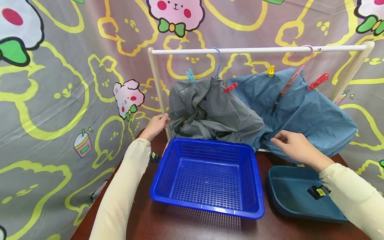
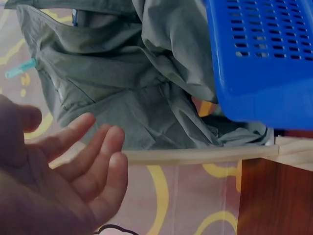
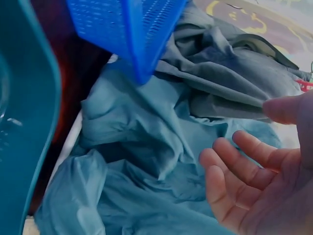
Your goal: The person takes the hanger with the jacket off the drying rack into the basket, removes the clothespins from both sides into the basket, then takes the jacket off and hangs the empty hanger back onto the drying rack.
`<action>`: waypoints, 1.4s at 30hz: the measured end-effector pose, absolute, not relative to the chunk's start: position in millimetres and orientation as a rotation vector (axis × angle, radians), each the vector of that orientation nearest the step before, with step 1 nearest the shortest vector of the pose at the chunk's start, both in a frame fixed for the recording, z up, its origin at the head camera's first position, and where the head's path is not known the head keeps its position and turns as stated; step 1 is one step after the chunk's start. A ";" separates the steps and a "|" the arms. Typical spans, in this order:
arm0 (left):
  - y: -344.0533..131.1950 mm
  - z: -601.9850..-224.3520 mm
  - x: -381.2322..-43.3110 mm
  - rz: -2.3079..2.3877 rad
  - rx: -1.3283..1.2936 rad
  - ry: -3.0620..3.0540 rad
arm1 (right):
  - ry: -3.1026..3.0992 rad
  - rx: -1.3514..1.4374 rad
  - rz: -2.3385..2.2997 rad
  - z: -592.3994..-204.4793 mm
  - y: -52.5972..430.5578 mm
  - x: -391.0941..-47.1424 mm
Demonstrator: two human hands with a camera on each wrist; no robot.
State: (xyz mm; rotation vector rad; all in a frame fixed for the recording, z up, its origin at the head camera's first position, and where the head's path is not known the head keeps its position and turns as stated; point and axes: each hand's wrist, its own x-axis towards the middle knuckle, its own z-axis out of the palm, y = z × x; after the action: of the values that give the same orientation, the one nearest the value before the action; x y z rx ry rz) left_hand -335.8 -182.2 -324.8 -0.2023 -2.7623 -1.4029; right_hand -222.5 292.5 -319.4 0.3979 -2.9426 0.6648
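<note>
A grey jacket [image 1: 222, 110] hangs on the rack from a blue hanger [image 1: 220, 61], with a light-blue clothespin [image 1: 190, 76] and a red clothespin [image 1: 230, 87] on it. To its right a blue jacket [image 1: 318, 116] hangs from a pink hanger [image 1: 309, 53], with a yellow clothespin [image 1: 271, 71] and a second red clothespin [image 1: 318, 81]. My left hand [image 1: 156, 126] is beside the grey jacket's left edge, fingers loosely bent and holding nothing. In front of the blue jacket, my right hand [image 1: 295, 146] is held with relaxed fingers and nothing in them.
A blue perforated basket [image 1: 207, 210] stands on the dark red table [image 1: 192, 230] before the rack. Right of it is a teal basin [image 1: 303, 196], under my right forearm. The rack's white rail [image 1: 255, 50] runs above both jackets, and a patterned cloth [image 1: 60, 100] surrounds everything.
</note>
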 end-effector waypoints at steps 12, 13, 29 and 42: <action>-185.3 -330.3 -363.8 -1.481 0.118 -2.511 | -2.947 0.310 0.790 -298.3 278.5 -241.6; -185.9 -331.1 -366.8 -1.561 0.110 -2.480 | -2.941 0.311 0.800 -296.8 277.6 -243.8; -177.6 -318.7 -395.8 -2.001 -0.041 -2.155 | -2.854 0.316 1.081 -284.0 265.8 -269.6; -178.5 -316.6 -387.8 -2.107 -0.058 -2.116 | -2.808 0.378 1.122 -283.6 248.1 -286.1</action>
State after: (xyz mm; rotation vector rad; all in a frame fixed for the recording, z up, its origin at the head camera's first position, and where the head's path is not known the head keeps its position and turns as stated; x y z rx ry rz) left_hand -387.8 -178.5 -316.6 -0.0578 -2.1159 -2.1070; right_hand -286.1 248.1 -283.6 0.3780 -2.8081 1.1220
